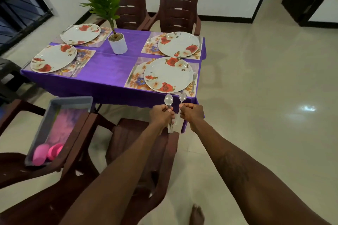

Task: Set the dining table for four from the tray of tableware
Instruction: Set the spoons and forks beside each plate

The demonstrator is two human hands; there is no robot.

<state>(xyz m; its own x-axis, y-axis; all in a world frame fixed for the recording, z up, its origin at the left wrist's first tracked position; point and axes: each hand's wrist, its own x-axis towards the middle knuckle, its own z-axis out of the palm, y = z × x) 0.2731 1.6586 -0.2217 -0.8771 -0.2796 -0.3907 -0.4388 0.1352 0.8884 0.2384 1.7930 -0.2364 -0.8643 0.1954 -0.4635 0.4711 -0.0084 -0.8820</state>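
Four flowered plates (168, 75) sit on mats at the corners of the purple table (109, 67), with some cutlery beside them. Off its near edge, the left hand (161, 115) grips a spoon (168, 99), perhaps several; the right hand (192, 113) grips another spoon (182, 97). Pink cups (39, 153) lie in the grey tray (73, 99), not yet set out.

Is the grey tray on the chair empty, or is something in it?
Not empty: two pink cups lie at the near end of the grey tray.
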